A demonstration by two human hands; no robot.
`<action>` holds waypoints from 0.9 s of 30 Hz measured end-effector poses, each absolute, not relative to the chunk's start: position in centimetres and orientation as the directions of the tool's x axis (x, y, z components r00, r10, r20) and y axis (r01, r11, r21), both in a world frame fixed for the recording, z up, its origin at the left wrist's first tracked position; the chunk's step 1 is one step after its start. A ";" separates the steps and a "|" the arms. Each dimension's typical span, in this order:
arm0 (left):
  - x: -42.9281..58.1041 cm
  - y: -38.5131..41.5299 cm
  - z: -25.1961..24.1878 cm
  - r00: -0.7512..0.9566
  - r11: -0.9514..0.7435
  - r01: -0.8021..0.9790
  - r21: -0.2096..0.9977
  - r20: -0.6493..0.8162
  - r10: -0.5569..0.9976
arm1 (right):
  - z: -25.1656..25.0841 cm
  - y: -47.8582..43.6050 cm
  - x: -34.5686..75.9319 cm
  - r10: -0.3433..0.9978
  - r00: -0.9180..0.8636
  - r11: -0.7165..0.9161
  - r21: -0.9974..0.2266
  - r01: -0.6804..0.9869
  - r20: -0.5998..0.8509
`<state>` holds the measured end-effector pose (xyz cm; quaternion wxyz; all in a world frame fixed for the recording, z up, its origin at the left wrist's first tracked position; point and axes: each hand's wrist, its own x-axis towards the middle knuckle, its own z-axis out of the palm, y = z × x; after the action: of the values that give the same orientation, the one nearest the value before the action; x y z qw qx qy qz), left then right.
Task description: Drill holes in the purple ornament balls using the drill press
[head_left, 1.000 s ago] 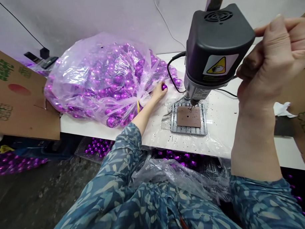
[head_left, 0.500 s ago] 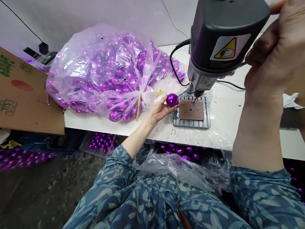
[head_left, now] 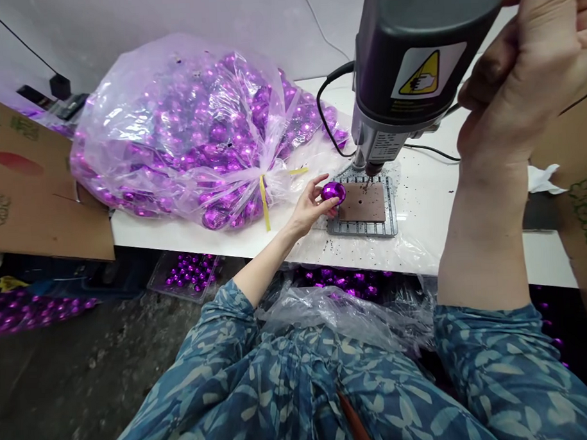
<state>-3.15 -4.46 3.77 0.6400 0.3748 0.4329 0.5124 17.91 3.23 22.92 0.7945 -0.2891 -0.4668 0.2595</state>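
My left hand (head_left: 311, 205) pinches a shiny purple ball (head_left: 333, 192) at the left edge of the drill's grey base plate (head_left: 363, 225), which carries a brown pad (head_left: 365, 201). The grey bench drill (head_left: 416, 62) stands over the pad, its bit just above it. My right hand (head_left: 522, 77) is raised beside the drill head on the right, fingers curled round a lever that is mostly hidden.
A big clear bag of purple balls (head_left: 189, 134), tied with a yellow strip, lies on the white table (head_left: 178, 233) at left. Cardboard (head_left: 27, 191) leans at far left. A plastic bag (head_left: 345, 311) with balls hangs below the table edge, over my lap.
My left hand drew one purple ball away from the big bag and carried it right and toward me to the base plate. My right hand stayed up by the drill head.
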 end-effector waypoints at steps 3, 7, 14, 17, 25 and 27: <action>-2.9 -4.2 3.1 0.072 0.131 -0.328 0.936 -0.113 0.991 | 23.1 2.9 17.9 0.695 0.409 0.693 -0.703 -0.158 0.592; -2.5 -3.4 3.2 0.063 0.275 -0.409 0.870 -0.274 0.960 | 22.9 3.2 17.8 0.686 0.432 0.698 -0.698 -0.162 0.586; -2.0 -3.4 3.8 0.126 0.351 -0.381 0.855 -0.328 0.936 | 23.2 3.4 17.5 0.683 0.437 0.675 -0.735 -0.069 0.586; -1.5 -3.2 3.3 0.110 0.299 -0.305 0.904 -0.279 0.954 | 23.3 3.3 17.5 0.711 0.433 0.640 -0.765 -0.072 0.554; 0.5 -1.1 2.3 0.017 0.165 -0.199 0.966 -0.165 0.986 | 23.5 2.3 17.6 0.722 0.395 0.651 -0.751 -0.109 0.569; 0.9 -0.7 2.2 0.031 0.143 -0.176 0.974 -0.140 0.990 | 23.6 2.0 17.5 0.732 0.398 0.632 -0.770 -0.092 0.553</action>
<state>0.88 -0.75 2.22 0.5815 0.4212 0.4831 0.5010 17.54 1.98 23.62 0.7664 -0.3345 -0.4781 0.2686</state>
